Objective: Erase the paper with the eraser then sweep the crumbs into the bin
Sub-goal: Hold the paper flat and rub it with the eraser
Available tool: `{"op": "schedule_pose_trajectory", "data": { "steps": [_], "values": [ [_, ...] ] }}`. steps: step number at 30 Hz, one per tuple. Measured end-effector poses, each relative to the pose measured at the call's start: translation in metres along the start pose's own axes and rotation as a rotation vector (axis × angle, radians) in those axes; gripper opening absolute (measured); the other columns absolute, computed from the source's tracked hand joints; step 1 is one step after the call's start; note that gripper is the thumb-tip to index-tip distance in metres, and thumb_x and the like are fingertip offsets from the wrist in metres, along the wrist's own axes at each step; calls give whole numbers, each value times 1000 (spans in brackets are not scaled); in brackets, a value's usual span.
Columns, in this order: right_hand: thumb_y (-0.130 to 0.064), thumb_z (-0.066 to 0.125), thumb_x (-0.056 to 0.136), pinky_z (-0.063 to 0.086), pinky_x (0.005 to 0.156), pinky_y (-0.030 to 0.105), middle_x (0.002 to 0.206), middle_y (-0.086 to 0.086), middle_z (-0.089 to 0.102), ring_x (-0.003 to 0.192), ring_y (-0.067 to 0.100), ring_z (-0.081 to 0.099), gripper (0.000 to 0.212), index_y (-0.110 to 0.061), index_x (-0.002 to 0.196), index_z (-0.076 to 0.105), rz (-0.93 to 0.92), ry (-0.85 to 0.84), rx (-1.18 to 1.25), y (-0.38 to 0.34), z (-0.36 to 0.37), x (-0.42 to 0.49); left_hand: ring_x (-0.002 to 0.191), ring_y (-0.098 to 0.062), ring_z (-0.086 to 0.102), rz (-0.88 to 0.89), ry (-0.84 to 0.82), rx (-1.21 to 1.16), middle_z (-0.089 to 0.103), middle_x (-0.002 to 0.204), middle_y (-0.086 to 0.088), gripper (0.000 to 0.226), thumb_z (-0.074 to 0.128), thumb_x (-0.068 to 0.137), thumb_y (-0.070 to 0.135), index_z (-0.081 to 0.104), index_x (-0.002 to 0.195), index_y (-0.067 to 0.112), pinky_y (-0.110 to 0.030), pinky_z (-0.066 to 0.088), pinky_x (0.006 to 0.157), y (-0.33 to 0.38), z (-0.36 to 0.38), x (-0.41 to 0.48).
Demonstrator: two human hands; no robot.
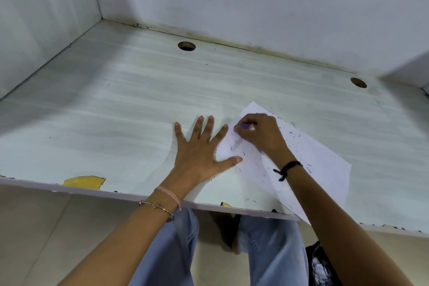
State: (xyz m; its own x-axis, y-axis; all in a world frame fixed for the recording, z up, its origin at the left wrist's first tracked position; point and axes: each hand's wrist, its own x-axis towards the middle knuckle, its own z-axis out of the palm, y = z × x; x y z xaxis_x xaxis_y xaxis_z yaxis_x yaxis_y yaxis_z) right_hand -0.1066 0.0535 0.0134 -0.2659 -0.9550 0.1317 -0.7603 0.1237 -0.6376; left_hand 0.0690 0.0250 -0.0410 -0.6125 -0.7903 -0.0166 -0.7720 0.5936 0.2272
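Askew white paper (325,160) bears crumbs (294,133) and purple eraser (244,126).

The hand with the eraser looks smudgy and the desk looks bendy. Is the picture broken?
No. In the head view, the right hand gripping the purple eraser looks slightly blurred; the left hand, flat and partly on the paper, is sharper; the wide lens tilts and bows the desk edges; soft shadows sit beside both hands.

Pale desk (111,104) bears paper (325,162); crumbs (290,133) lie scattered.
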Motion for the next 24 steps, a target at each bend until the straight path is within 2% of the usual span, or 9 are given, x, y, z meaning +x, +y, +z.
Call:
{"op": "schedule_pose_trajectory", "data": {
  "steps": [2,5,7,12,15,17,19,22,24],
  "values": [
    [-15,71,79,37,56,5,75,0,69,59,-8,53,7,-8,77,72,55,47,4,1,-2,7,147,-19,-26,-5,-1,2,-22,161,2,97,4,69,93,-14,150,44,-69,-17,108,0,0,0],
    [-15,72,78,38,61,12,75,-3,68,65,0,55,3,-13,79,73,-58,-145,-47,-16,7,-17,147,-20,-25,0,5,10,-21,162,1,98,4,69,93,-13,151,43,-70,-15,108,1,1,0],
    [-17,74,78,40,62,12,77,-3,68,68,0,56,4,-14,81,74,-110,-236,-30,-19,8,-28,147,-20,-24,3,14,14,-19,162,1,100,1,66,93,-12,152,43,-70,-14,108,1,1,0],
    [-20,74,79,35,51,4,67,-7,63,53,-9,50,8,-13,75,72,90,15,-33,5,-9,11,147,-19,-25,-12,-12,17,-22,161,2,98,2,67,92,-13,151,43,-69,-15,108,2,-2,-1],
    [-20,74,78,37,56,7,68,-12,64,60,-8,53,3,-17,77,73,-19,-128,-40,-9,3,-11,147,-19,-24,-6,8,10,-20,162,1,99,0,66,93,-12,151,44,-70,-14,108,1,1,0],
    [-16,74,78,37,58,8,69,-9,63,62,-7,52,2,-14,80,74,-90,-225,6,-17,10,-28,148,-20,-23,-1,26,16,-19,162,1,99,1,67,93,-11,152,43,-70,-13,108,1,1,0],
    [-18,74,79,37,59,6,72,-6,66,62,-8,53,4,-14,80,74,-91,-152,-3,-10,7,-19,147,-19,-24,-5,8,-1,-20,162,2,99,6,69,94,-11,152,44,-69,-15,108,1,-1,0],
    [-19,74,78,36,55,4,71,-2,67,57,-8,52,8,-12,76,73,63,41,-2,11,-7,9,147,-18,-25,-8,-11,11,-22,161,2,96,7,71,92,-11,152,43,-69,-17,108,2,-3,-2],
    [-18,74,78,36,53,5,71,-1,67,54,-7,51,8,-11,75,73,90,40,11,11,-6,10,147,-18,-26,-9,-7,11,-22,161,3,96,7,71,91,-12,151,43,-69,-17,108,1,-2,-1]
  ]
}}
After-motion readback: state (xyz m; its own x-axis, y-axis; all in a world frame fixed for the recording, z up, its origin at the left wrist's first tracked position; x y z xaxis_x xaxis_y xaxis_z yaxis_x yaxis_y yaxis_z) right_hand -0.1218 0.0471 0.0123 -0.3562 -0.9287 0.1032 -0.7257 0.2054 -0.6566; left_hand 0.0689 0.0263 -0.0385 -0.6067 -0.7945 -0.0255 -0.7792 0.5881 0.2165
